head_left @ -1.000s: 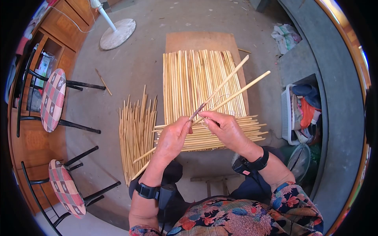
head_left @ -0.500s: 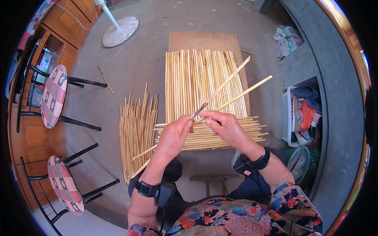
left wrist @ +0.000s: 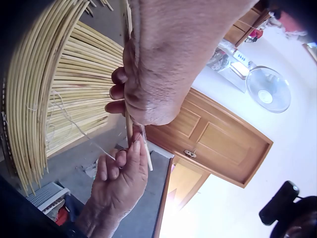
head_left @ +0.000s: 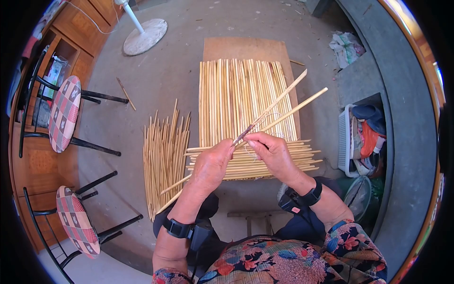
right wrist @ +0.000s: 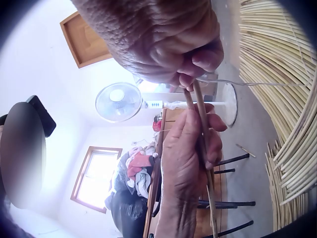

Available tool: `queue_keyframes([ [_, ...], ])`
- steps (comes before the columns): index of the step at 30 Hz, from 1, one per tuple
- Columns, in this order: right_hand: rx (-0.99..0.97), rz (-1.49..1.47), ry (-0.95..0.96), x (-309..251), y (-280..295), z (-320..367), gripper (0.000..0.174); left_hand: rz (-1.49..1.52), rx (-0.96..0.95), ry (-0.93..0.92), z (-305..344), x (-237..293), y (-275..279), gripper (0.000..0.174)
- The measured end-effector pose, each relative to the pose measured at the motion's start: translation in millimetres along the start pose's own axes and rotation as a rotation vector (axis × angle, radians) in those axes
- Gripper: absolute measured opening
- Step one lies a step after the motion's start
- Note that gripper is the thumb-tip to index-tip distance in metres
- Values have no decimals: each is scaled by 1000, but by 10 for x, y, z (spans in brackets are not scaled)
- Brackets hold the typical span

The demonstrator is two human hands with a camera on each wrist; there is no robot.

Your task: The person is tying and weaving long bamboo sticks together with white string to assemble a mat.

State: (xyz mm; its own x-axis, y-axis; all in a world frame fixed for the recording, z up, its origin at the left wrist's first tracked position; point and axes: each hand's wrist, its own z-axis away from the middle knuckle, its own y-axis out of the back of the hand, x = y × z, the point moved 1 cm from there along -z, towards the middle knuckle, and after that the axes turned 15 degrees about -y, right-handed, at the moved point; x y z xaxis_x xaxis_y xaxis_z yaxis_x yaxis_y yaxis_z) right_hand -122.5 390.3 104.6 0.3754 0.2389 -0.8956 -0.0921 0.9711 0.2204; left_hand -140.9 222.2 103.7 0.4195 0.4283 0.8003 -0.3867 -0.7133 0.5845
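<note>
Two crossing sticks, one with a dark section [head_left: 244, 134] and a paler one [head_left: 302, 105], rise to the upper right in the head view. The left hand [head_left: 211, 165] grips them, fingers curled round them in the right wrist view. Just right of it, the right hand [head_left: 273, 156] pinches at the sticks between thumb and forefinger. A thin string [left wrist: 84, 134] runs from the right hand to the woven stick mat [head_left: 236, 102]. Under the hands, more sticks [head_left: 288, 158] lie crosswise at the mat's near end.
A pile of loose sticks [head_left: 163, 161] lies on the floor at the left. Two checked chairs [head_left: 65, 113] stand further left, a white round stand base [head_left: 145, 38] behind. At the right are a basket of cloths [head_left: 344, 142] and a plastic bag [head_left: 346, 48].
Both hands have shifted slightly to the right with the sticks, and the dark-marked stick's tip has moved right. The left hand still grips and the right still pinches.
</note>
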Motion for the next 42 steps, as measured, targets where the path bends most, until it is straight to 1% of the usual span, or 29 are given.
queue_keyframes([
  [2,-6,-6,-21,0,-4,0,16,-2,2,-8,3,0,-1,12],
  [5,12,-13,23,14,-5,-3,16,10,5,-28,7,-17,-17,11],
  [7,-5,26,-61,25,2,-11,17,-33,-6,-38,14,-20,-28,11],
  [11,-49,-24,-35,25,16,-48,19,-81,3,-17,12,11,-25,10],
  [13,-105,-199,-205,-71,83,-4,21,-103,48,3,31,-46,-2,11],
  [14,-109,-197,-203,-92,107,11,21,-105,52,5,33,-65,24,11],
  [16,-101,-168,-189,-113,137,36,22,-94,156,6,31,-99,80,12],
  [17,-104,-166,-188,-116,133,49,22,-94,159,8,30,-88,90,12],
  [19,-196,-76,-274,-106,111,75,18,-103,126,1,27,-50,104,13],
  [20,-197,-74,-274,-105,105,69,18,-103,128,2,28,-46,95,13],
  [22,-143,-26,-208,-105,91,55,15,-120,107,-34,27,-30,68,16],
  [26,-160,-68,-230,-93,77,64,13,-114,126,-52,7,36,77,21],
  [29,-119,-70,-195,-40,64,60,14,-92,124,-74,18,1,72,24],
  [31,-98,-19,-79,-11,62,44,15,-75,96,-57,6,21,85,24],
  [34,-74,-1,-43,12,65,43,15,-79,93,-78,0,30,91,24],
  [35,-75,-1,-43,11,65,49,15,-79,93,-78,-2,37,92,24],
  [37,-59,-8,-51,2,64,56,15,-85,72,-83,-7,51,95,15],
  [42,-59,-5,-49,2,68,63,16,-81,80,-87,-10,42,74,12],
])
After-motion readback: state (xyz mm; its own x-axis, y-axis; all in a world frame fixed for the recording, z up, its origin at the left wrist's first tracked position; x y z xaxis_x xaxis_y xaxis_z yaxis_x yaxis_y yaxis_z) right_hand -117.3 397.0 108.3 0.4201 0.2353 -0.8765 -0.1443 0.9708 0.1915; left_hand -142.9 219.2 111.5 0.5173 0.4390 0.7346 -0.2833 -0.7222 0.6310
